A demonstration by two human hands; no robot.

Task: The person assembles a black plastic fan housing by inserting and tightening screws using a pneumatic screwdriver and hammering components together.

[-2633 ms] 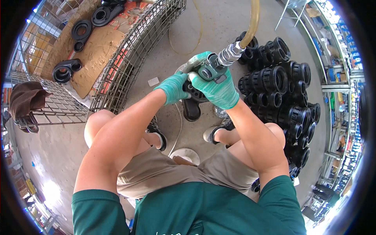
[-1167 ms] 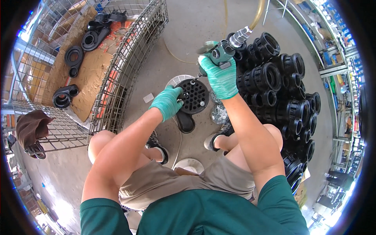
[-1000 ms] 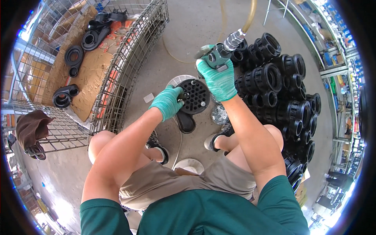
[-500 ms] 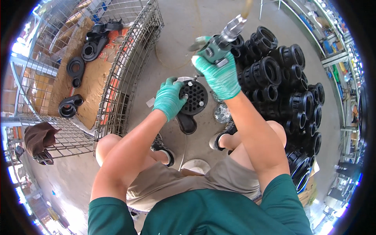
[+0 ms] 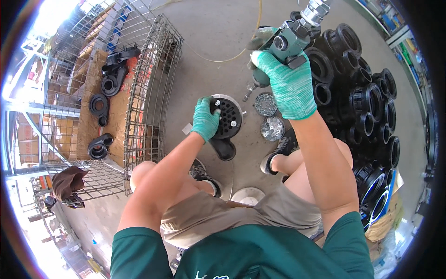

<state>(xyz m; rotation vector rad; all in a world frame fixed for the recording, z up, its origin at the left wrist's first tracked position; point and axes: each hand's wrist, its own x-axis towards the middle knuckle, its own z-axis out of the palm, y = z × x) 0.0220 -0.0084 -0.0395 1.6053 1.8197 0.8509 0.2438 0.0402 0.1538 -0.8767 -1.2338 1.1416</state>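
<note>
My left hand (image 5: 205, 120), in a green knit glove, grips the left rim of a round black plastic part (image 5: 226, 132) with a honeycomb of holes. Pale bolt heads show on its face, and a rounded black arm sticks out toward me. My gloved right hand (image 5: 291, 88) is wrapped round a green-grey air screwdriver (image 5: 292, 43), raised to the right of the part. Its bit (image 5: 249, 91) points down and is apart from the part. Right of the part, on the floor, sit two round dishes of small metal pieces, one dish of fasteners (image 5: 265, 104) and one of washers (image 5: 272, 128).
A wire mesh cage (image 5: 149, 97) stands at the left with several black fittings (image 5: 98, 105) on cardboard inside. Black ribbed fittings (image 5: 369, 109) are piled high at the right. A yellowish hose (image 5: 222, 61) curves over the floor. Brown cloth (image 5: 69, 181) hangs on the cage's near corner.
My right hand has lifted the air screwdriver up and to the right, away from the round part. My left hand stays on the part. The view has shifted a little.
</note>
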